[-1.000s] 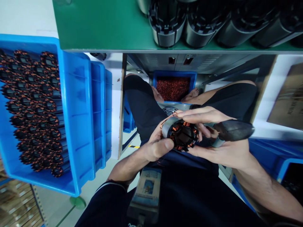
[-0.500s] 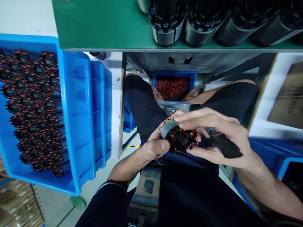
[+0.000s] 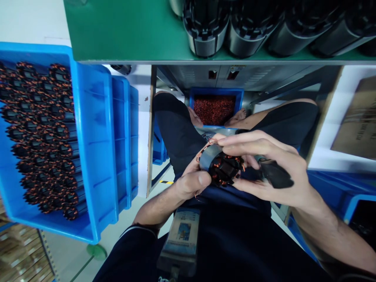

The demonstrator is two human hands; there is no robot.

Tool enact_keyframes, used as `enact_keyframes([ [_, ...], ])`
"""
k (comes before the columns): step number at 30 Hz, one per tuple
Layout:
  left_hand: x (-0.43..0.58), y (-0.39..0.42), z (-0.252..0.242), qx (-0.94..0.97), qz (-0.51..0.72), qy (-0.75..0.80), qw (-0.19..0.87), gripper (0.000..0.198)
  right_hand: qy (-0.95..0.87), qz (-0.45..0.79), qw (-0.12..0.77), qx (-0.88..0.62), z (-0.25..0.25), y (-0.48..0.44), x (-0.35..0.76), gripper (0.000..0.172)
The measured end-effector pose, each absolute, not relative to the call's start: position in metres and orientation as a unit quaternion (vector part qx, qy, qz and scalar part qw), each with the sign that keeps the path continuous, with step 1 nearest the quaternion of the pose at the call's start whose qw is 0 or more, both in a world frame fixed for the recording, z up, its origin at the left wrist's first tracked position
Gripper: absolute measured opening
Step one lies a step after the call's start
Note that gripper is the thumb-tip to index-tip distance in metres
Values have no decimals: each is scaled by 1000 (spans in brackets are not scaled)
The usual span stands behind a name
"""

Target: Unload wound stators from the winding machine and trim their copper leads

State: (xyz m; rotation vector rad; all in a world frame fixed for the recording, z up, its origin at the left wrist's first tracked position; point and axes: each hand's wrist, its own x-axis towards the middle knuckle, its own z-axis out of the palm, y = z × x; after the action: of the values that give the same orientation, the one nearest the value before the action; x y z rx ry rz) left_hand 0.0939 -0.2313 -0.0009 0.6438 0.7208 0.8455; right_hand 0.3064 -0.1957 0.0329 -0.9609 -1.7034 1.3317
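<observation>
A motor stator (image 3: 225,172) with a grey metal shell, black insulating ends and copper windings is held above my lap, its open end tilted toward me. My left hand (image 3: 190,184) is closed round its left side, thumb on the shell near the open end. My right hand (image 3: 289,160) has its fingers on the upper rim and its thumb at the lower right rim. A black-handled tool (image 3: 277,173) is tucked in the right palm; its working end is hidden, so its kind is unclear. Loose copper wire ends stick out from the stator.
At left, a blue crate (image 3: 95,149) holds several rows of wound stators. Larger metal-and-black cylinders (image 3: 205,45) stand on the green bench (image 3: 126,31) ahead. Between my feet sits a blue bin (image 3: 239,98) of copper-coloured scraps. A cardboard box (image 3: 357,121) lies at right.
The stator has turned slightly in my hands, its open end shifting a little up. The black handle in my right palm has swung slightly up and left.
</observation>
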Motion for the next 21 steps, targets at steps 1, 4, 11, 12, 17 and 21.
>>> enact_keyframes([
  [1, 94, -229, 1, 290, 407, 318, 806, 83, -673, 505, 376, -388, 33, -197, 307, 66],
  [4, 92, -224, 11, 316, 423, 296, 796, 66, -679, 468, 370, -428, 33, -200, 307, 66],
  [11, 63, -206, 29, 541, 332, 378, 673, 73, -653, 473, 396, -440, 19, -209, 301, 69],
  [12, 54, -202, 25, 553, 323, 373, 672, 86, -627, 490, 406, -449, 18, -211, 300, 72],
  [17, 24, -192, -12, 667, 380, 408, 494, 140, -392, 654, 407, -503, 20, -220, 289, 88],
  [21, 46, -195, -28, 709, 467, 352, 395, 125, -282, 724, 401, -486, 22, -223, 275, 81],
])
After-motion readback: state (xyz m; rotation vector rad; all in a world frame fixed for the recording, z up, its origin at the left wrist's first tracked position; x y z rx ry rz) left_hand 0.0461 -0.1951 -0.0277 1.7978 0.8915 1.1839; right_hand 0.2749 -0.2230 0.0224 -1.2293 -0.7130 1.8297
